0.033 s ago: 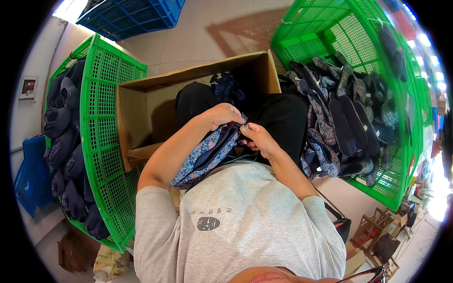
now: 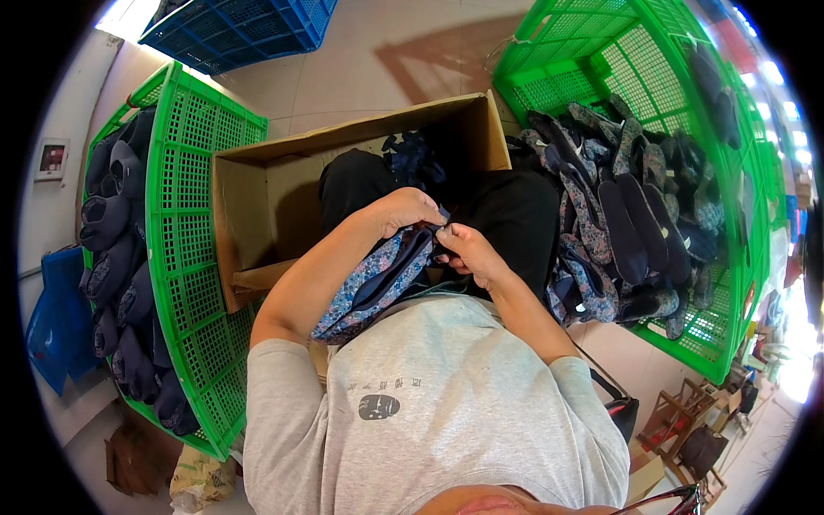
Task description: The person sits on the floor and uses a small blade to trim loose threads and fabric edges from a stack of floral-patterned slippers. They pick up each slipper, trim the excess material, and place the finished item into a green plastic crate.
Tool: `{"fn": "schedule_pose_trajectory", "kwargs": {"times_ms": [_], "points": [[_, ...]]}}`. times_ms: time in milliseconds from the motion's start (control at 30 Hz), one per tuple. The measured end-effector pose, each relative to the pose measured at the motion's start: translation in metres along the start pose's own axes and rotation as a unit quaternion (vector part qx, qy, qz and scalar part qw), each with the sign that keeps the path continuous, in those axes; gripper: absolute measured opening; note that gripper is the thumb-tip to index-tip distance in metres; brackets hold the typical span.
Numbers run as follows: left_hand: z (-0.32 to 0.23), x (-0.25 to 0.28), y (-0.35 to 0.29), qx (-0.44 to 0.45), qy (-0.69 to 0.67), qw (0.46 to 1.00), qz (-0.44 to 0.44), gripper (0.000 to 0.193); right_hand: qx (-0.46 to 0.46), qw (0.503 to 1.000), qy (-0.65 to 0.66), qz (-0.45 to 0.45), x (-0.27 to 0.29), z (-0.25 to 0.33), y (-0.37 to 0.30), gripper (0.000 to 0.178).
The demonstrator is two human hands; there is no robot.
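A soft blue floral cloth shoe (image 2: 378,279) with a dark navy lining lies across my lap, slanting from under my left forearm up to my fingers. My left hand (image 2: 410,210) pinches its dark upper end from the left. From the right, my right hand (image 2: 466,251) grips the same end with thumb and bent fingers, the two thumbs almost meeting. Part of the shoe is hidden behind my left arm. Beyond my hands, a bunch of dark navy cloth pieces (image 2: 414,159) lies between my knees.
An open cardboard box (image 2: 245,193) stands around my knees. At left, a green crate (image 2: 184,206) has dark shoes beside it on its far side. A tilted green crate (image 2: 639,64) at right holds piled floral shoes (image 2: 592,197). A blue crate (image 2: 245,34) stands beyond the box.
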State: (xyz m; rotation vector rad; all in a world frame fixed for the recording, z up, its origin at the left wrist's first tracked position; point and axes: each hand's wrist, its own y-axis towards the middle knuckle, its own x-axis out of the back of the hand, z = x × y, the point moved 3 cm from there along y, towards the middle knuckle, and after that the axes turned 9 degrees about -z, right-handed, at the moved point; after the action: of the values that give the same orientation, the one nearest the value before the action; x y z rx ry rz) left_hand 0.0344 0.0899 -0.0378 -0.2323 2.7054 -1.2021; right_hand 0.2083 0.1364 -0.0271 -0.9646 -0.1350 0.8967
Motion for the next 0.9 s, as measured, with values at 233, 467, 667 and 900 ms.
{"fn": "schedule_pose_trajectory", "kwargs": {"times_ms": [233, 467, 667, 900], "points": [[0.004, -0.001, 0.010, -0.052, -0.028, 0.994, -0.092, 0.016, 0.004, 0.999, 0.037, -0.002, 0.004, -0.002, -0.004, 0.019], [-0.009, 0.006, -0.006, -0.202, 0.090, 0.934, -0.281, 0.029, 0.052, 0.990, 0.128, -0.008, 0.003, 0.000, -0.027, 0.020], [-0.023, 0.017, -0.064, -0.264, 0.172, 0.908, -0.276, 0.034, 0.072, 0.993, 0.097, 0.013, 0.000, -0.005, -0.024, 0.021], [-0.016, -0.008, -0.109, -0.264, 0.322, 0.877, -0.240, 0.033, 0.082, 0.994, 0.070, -0.001, -0.009, -0.013, -0.021, 0.020]]}}
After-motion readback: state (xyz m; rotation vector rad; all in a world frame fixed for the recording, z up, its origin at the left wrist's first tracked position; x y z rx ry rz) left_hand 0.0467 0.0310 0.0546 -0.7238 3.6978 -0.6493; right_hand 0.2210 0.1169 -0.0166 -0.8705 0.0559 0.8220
